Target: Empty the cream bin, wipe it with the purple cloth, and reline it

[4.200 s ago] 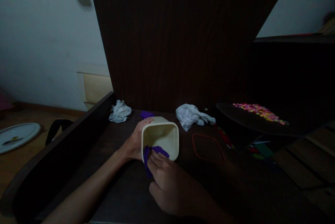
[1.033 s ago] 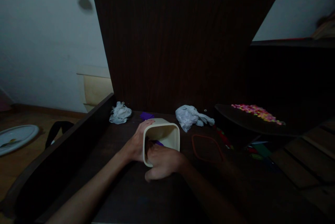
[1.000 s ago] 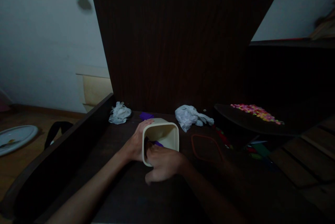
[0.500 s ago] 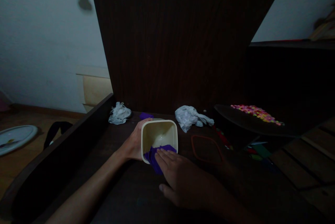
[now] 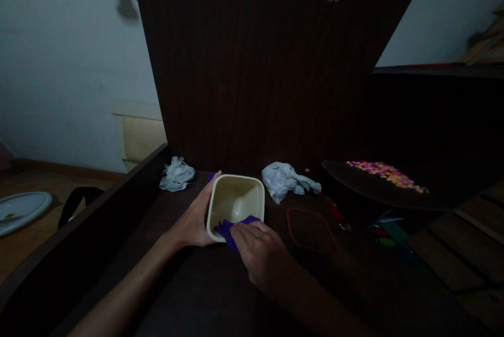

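Note:
A cream square container (image 5: 236,195) is tilted with its open mouth toward me. My left hand (image 5: 193,221) grips its left side, the fingers partly hidden behind it. At the container's lower rim, my right hand (image 5: 262,253) holds a purple cloth (image 5: 230,234) that reaches over the edge into the inside. The right hand's fingers are bent over the cloth, and its thumb is hidden.
Crumpled whitish plastic bags lie at the back left (image 5: 177,174) and behind the container to the right (image 5: 285,179). A reddish square lid (image 5: 311,229) rests at right. Colourful small pieces (image 5: 386,173) lie on a dark shelf (image 5: 354,190).
The container has shifted slightly left and turned a little. My right hand has curled its fingers round the cloth and tucked in its thumb, which stuck out before.

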Motion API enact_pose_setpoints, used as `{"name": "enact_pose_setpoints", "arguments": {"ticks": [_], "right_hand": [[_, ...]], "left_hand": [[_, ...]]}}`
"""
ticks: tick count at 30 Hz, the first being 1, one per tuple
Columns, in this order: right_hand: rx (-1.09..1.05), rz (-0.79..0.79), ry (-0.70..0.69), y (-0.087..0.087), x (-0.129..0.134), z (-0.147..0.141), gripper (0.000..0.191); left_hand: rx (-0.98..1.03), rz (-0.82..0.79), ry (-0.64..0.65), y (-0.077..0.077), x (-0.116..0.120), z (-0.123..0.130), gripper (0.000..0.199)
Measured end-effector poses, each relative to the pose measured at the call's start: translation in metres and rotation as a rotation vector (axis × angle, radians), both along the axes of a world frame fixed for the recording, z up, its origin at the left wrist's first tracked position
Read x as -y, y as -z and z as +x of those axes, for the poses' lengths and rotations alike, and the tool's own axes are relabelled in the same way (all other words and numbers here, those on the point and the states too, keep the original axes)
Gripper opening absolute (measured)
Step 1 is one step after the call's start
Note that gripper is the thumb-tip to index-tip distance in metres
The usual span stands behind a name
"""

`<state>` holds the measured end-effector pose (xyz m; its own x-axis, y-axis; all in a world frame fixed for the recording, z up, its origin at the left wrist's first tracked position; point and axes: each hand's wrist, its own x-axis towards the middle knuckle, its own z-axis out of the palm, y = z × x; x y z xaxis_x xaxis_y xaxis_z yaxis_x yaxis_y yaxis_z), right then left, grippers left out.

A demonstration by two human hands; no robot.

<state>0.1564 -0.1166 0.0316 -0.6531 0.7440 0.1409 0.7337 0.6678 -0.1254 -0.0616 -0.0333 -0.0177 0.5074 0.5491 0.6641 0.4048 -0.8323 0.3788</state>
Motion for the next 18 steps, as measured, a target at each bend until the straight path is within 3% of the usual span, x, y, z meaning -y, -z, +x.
{"name": "enact_pose_setpoints", "arguments": {"ticks": [3, 8, 18], "right_hand": [[-0.021, -0.028, 0.044, -0.001, 0.0, -0.001, 0.044], [-0.084, -0.06, 0.119, -0.001, -0.002, -0.006, 0.045], [-0.301, -0.239, 0.243, -0.001, -0.001, -0.034, 0.046]], "left_hand": [[0.015, -0.006, -0.044, -0.002, 0.003, 0.001, 0.119], [0.076, 0.185, -0.079, 0.001, 0.006, 0.006, 0.096], [0.11, 0.2, -0.051, 0.024, 0.005, 0.021, 0.114]]}}
